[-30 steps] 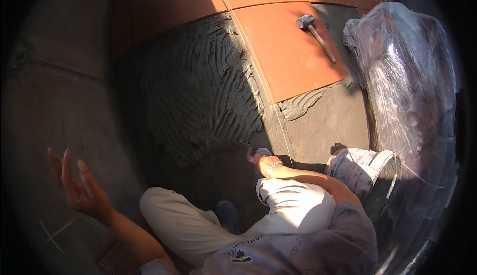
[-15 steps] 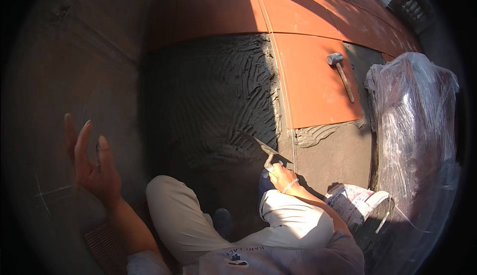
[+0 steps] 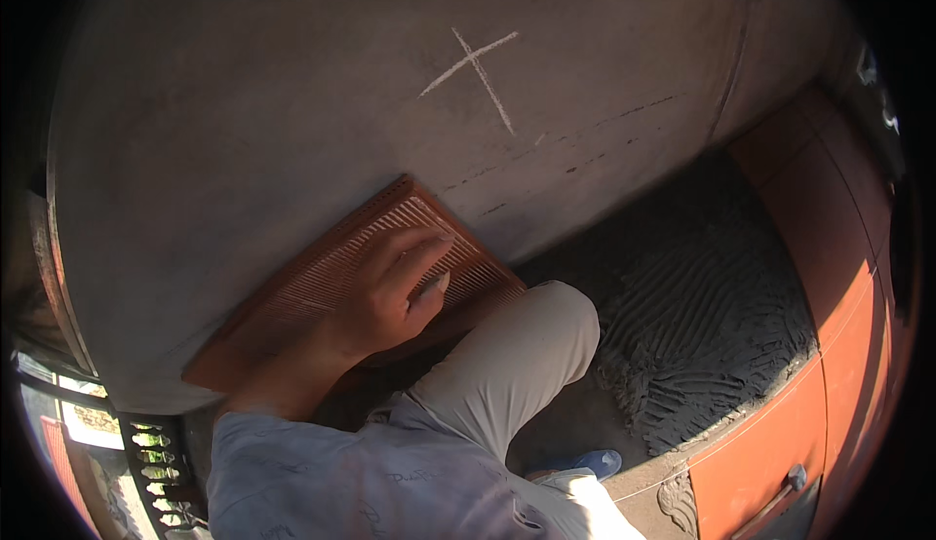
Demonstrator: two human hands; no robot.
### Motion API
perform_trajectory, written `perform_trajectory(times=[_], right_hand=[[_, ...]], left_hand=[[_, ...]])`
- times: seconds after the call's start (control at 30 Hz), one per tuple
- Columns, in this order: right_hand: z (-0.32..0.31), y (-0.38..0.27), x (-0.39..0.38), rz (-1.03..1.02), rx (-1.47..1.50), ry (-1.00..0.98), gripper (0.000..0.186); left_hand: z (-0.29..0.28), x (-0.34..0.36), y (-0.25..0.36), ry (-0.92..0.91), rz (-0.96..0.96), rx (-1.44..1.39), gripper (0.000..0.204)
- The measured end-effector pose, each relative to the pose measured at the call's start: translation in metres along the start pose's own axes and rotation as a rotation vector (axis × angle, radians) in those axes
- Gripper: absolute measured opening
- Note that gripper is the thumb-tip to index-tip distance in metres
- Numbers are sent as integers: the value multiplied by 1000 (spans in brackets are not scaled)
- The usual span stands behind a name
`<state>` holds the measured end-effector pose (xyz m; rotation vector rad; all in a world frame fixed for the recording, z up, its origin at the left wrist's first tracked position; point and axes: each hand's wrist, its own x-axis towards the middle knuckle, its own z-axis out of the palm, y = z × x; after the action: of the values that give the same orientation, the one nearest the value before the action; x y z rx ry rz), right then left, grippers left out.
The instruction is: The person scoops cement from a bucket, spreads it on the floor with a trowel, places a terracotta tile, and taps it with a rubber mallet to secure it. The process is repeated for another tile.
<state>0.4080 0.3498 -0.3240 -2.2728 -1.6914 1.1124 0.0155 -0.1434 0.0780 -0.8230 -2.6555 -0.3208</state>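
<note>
- One wall (image 3: 244,131) rises before you.
- Mortar (image 3: 712,326) lies combed to your right.
- Tile (image 3: 322,277), ribs facing you, seems to lean at the wall's foot; probably heavy, stiff and brittle, so grip two opposite edges.
- Left hand (image 3: 395,296): over the ribs, fingers half curled, seemingly empty, contact unclear; right hand out of view.

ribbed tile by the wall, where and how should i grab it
Probably the right side edge of the tile, near its upper corner, coming from the right: it seems to lean with its top edge against the wall, leaving that side exposed for a front-to-back pinch. The left hand is over the ribbed face; contact is unclear.
</note>
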Motion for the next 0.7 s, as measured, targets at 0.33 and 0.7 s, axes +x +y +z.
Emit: perform_trajectory(times=[0.33, 0.7], right_hand=[[34, -255, 35, -822, -189, -227, 32], [88, -432, -322, -1333, -244, -1291, 38]], left_hand=[[-31, -98, -10, -65, -653, 506, 79], [-25, -106, 5, 64, -754, 383, 70]])
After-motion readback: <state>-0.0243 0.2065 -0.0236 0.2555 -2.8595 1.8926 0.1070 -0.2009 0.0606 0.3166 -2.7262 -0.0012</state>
